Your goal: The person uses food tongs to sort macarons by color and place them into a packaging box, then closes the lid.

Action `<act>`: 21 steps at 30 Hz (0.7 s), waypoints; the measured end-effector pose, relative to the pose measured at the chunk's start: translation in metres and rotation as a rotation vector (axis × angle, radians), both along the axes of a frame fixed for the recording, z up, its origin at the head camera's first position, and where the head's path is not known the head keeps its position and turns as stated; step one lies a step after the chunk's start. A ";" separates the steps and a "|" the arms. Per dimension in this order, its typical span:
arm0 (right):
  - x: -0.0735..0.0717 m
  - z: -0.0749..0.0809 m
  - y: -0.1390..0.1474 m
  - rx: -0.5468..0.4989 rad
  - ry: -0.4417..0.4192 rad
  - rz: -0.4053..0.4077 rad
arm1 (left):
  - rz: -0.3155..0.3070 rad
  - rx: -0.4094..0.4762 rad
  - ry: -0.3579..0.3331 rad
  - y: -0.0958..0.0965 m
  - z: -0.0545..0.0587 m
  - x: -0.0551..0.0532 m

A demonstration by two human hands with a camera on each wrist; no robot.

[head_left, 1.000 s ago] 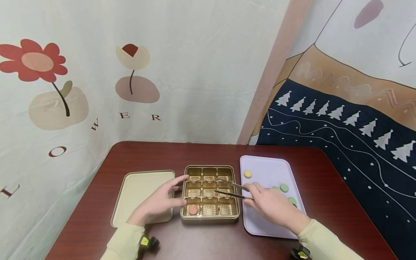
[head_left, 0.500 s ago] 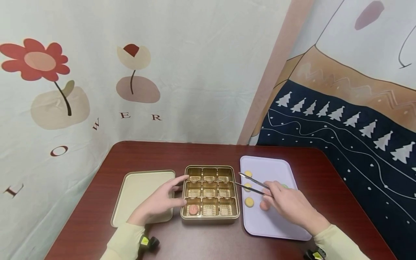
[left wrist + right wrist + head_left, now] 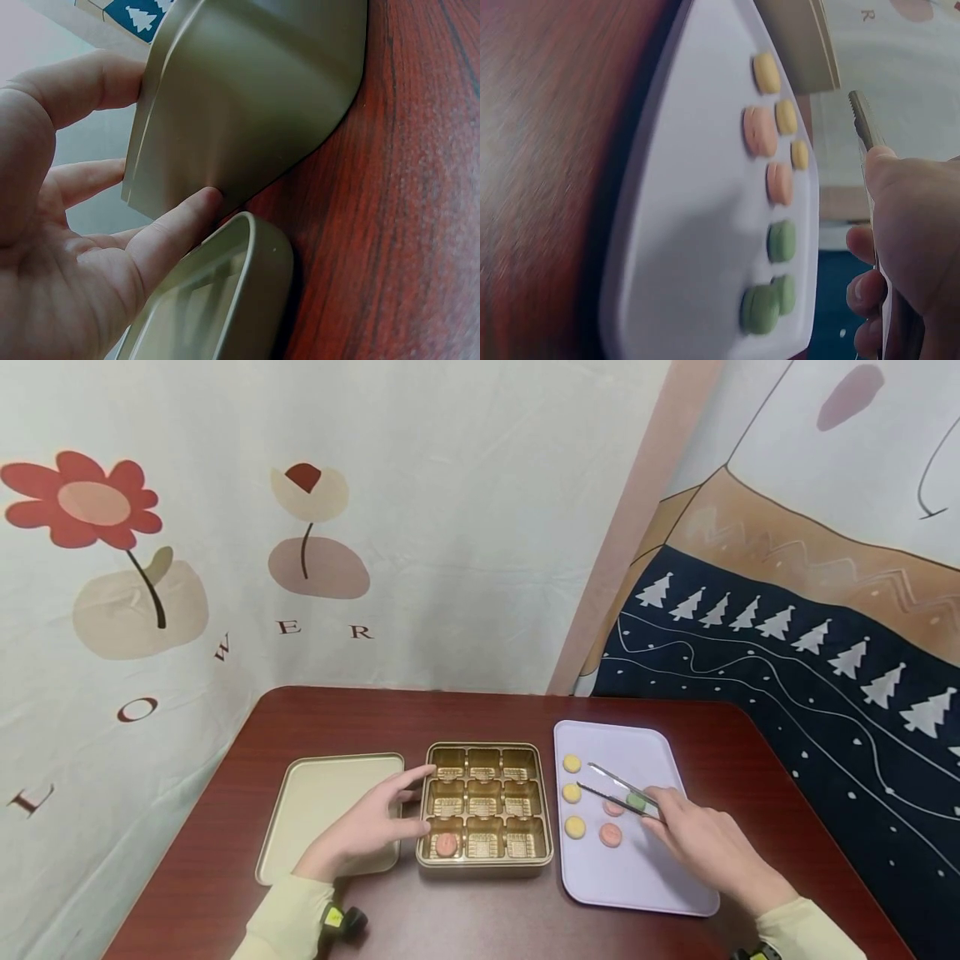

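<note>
Macarons (image 3: 611,835) lie on the lilac tray (image 3: 637,885), just right of the gold box (image 3: 483,863), with the three yellow ones on the side closest to it. One more pink macaron (image 3: 446,844) sits inside the box, in its near left compartment; the other eight hold none. Over the last second the tongs (image 3: 624,786) have come away from above the box to above the tray. I judge that the box has gained nothing by this swing, and the tongs are now back among the loose sweets. The right hand (image 3: 705,839) is curled round them, its forearm slanting in from the box's near right; their tips stand apart, nothing seen between. The left hand (image 3: 375,818) is spread wide, thumb and fingers touching the box's left side.
</note>
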State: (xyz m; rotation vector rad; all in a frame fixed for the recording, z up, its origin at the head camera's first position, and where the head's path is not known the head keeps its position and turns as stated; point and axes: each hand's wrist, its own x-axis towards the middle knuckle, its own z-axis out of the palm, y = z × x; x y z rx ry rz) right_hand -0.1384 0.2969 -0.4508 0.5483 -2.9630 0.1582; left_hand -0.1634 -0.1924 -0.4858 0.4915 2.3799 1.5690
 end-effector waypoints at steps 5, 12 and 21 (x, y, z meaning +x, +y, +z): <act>0.005 -0.004 0.015 -0.005 0.022 -0.005 | 0.003 0.000 -0.005 0.000 0.000 0.000; 0.009 -0.007 0.030 -0.004 -0.030 -0.056 | -0.001 0.008 -0.005 0.000 -0.001 0.000; 0.013 -0.012 0.035 0.005 -0.066 -0.062 | -0.003 -0.004 0.002 0.000 -0.001 0.000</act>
